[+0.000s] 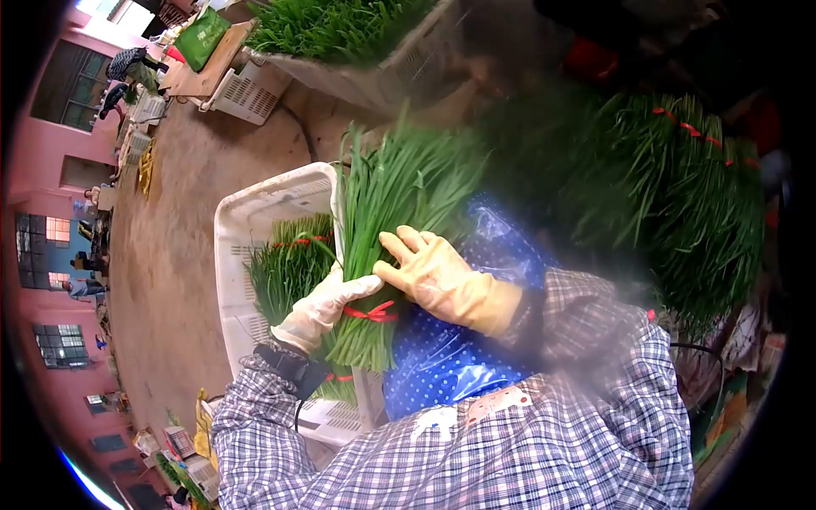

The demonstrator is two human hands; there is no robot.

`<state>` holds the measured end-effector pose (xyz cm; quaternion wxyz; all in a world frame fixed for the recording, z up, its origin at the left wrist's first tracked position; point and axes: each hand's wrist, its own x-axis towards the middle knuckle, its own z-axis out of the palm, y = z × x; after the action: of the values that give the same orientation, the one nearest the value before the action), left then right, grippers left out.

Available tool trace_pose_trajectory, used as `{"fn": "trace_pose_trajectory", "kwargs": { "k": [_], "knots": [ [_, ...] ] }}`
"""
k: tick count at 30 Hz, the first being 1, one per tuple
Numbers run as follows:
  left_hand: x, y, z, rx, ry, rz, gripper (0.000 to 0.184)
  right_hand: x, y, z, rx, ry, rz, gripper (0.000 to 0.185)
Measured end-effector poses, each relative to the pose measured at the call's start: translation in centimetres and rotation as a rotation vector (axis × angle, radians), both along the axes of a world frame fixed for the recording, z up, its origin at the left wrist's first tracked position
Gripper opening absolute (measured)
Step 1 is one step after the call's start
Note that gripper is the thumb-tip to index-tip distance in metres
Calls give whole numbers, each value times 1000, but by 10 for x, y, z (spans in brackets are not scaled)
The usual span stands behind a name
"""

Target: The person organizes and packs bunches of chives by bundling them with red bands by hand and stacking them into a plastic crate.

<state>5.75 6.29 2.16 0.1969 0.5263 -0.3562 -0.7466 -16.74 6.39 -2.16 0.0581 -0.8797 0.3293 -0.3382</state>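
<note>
You have two hands here, both in pale gloves. Your left hand (316, 314) is closed around one bunch of long green leaves (382, 229), with the thumb across the front, just above the one red tie (374, 313) near the cut ends. Your right hand (442, 285) lies on the same bunch, higher up the stalks, its fingers a little apart and softly bent; you cannot tell how hard it grips. The bunch is in front of you, tilted, over the near side of one white crate (223, 238) and next to your one shiny blue apron (450, 348) with white dots. In that crate you can see at least two more bunches (293, 272), each with a red tie. To the right is one big heap of green leaves (688, 221) with at least two red ties showing; its left part is too blurry to count the bunches. Past your hands is one more crate (382, 81), full of loose greens. Left of that is one wooden board (204, 78) with one green bag (202, 41) on it, next to one white basket (246, 93). Far off, you can see at least two people (127, 64).
</note>
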Motion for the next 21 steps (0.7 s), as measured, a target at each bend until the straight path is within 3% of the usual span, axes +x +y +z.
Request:
{"fn": "trace_pose_trajectory", "kwargs": {
  "k": [3,4,6,9,13,15,16,18,21],
  "knots": [
    [-16,-9,5,-138,-6,25,90,9,4,-6,137,154,-94,17],
    [-20,-16,6,-123,22,0,89,7,1,-5,227,74,-46,48],
    [-23,-25,1,-117,91,5,85,0,-5,-4,264,67,-37,54],
    [-8,-42,-23,-112,-14,-94,67,-1,-7,-3,319,87,-30,66],
    [-21,-33,16,-137,-16,-7,51,-15,7,15,259,46,-40,80],
    [-18,-25,32,-140,-15,-11,50,-14,27,22,200,144,-110,75],
    [-15,-23,30,-142,-14,-20,46,-17,29,28,48,100,-149,19],
    [-23,-9,28,-298,-115,0,44,-14,31,18,108,193,-142,20],
    [-34,-19,2,-61,-57,155,33,-17,27,-1,180,221,-136,21]
  ]
}}
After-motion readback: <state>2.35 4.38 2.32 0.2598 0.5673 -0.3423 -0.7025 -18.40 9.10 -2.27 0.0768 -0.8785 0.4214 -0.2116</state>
